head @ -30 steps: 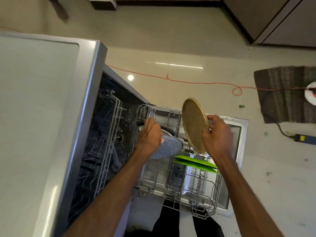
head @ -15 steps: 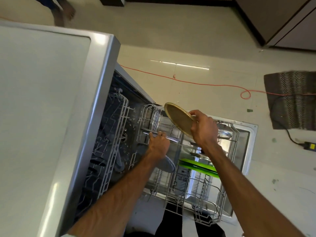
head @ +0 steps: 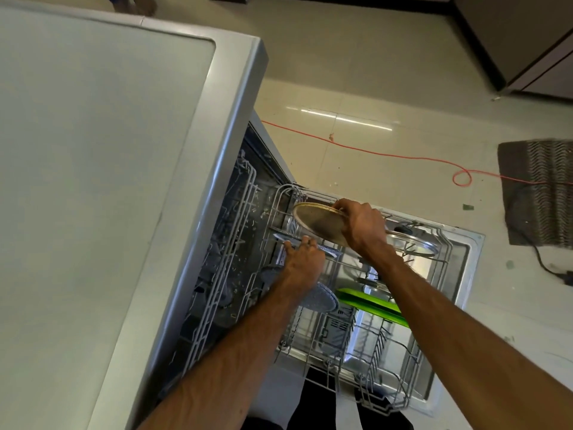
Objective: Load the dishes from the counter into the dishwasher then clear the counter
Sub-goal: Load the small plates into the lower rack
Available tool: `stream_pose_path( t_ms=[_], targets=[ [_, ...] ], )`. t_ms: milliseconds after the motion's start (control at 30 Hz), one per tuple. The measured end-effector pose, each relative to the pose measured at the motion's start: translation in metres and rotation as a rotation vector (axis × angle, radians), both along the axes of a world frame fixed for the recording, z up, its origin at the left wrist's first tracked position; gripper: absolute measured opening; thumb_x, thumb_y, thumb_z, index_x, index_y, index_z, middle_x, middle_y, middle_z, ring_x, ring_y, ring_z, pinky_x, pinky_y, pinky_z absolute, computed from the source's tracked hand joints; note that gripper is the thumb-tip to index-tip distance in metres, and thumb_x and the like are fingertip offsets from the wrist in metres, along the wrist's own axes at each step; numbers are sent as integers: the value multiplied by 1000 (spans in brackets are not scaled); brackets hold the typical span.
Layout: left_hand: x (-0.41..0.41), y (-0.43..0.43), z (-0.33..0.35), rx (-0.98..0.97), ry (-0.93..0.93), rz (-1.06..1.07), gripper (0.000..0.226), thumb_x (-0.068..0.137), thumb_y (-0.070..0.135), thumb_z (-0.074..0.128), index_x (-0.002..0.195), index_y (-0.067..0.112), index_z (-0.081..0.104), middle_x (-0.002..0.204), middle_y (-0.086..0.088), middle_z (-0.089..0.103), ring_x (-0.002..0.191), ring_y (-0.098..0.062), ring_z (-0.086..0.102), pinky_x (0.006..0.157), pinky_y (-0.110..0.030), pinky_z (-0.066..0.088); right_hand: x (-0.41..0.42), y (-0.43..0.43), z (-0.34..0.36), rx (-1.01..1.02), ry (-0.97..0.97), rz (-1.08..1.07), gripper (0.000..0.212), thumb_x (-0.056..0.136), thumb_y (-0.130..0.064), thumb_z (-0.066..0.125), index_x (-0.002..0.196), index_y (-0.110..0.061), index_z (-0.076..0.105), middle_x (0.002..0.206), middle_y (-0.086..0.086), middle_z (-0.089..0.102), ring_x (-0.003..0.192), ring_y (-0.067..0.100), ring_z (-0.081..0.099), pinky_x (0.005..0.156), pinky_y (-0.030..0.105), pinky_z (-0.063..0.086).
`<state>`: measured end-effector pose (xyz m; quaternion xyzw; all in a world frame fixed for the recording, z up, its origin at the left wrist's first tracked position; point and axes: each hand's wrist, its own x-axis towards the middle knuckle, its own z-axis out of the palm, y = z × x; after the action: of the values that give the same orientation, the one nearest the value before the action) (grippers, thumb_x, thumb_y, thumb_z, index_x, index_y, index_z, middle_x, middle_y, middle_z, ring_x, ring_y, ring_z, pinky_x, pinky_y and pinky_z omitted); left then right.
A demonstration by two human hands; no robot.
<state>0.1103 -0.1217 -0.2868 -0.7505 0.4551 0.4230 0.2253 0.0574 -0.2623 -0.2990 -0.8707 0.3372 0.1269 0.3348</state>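
The dishwasher stands open with its lower rack pulled out over the door. My right hand grips a round tan plate by its rim, tilted low over the rack's far left corner. Just below it, my left hand holds the edge of a speckled grey plate that stands in the rack. A second thin grey rim shows by my left fingers. A green board and a glass lid sit in the rack to the right.
A pale countertop fills the left side. An orange cord runs across the tiled floor to a dark striped mat at the right. A black cable and plug lie below the mat. Dark cabinets stand top right.
My right hand has lowered the tan plate from upright above the rack down toward the rack's far left corner, tilting it flatter. My left hand stays on the grey plate.
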Motion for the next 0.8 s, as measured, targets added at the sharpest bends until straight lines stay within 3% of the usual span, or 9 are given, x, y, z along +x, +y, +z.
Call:
stream_pose_path(
  t_ms=[167,333,533,667,800],
  targets=[
    [-1,2,0,-32,-1,-3,55,92,15,69,141,0,49,163,-19,23,153,-38,14,119,-66,19,6,10,-9,-22,14,57,41,91,-7,67,129,-21,65,116,13,72,100,31,68,84,42,55],
    [-2,-1,1,-41,-2,11,40,92,15,70,128,2,59,158,-19,30,149,-38,21,119,-66,20,12,22,-19,-1,-29,108,40,92,-6,66,130,-20,64,115,12,74,97,31,71,86,48,59],
    [-4,5,0,-99,25,60,38,93,12,67,128,3,57,160,-19,27,149,-36,23,120,-64,20,24,32,-33,58,-20,144,35,95,-16,68,129,-24,65,112,9,75,93,28,71,85,43,59],
    [-4,10,-6,-140,44,102,38,93,12,67,129,5,57,157,-18,31,144,-34,31,116,-59,32,26,37,-38,193,-43,55,40,92,-11,73,130,-15,65,112,12,74,91,22,71,84,35,59],
    [0,8,-4,-125,50,95,40,90,14,72,128,6,60,157,-18,30,149,-35,23,119,-62,24,17,38,-34,169,-232,-92,40,88,2,69,127,-9,66,105,13,74,88,19,66,85,41,59]
  ],
)
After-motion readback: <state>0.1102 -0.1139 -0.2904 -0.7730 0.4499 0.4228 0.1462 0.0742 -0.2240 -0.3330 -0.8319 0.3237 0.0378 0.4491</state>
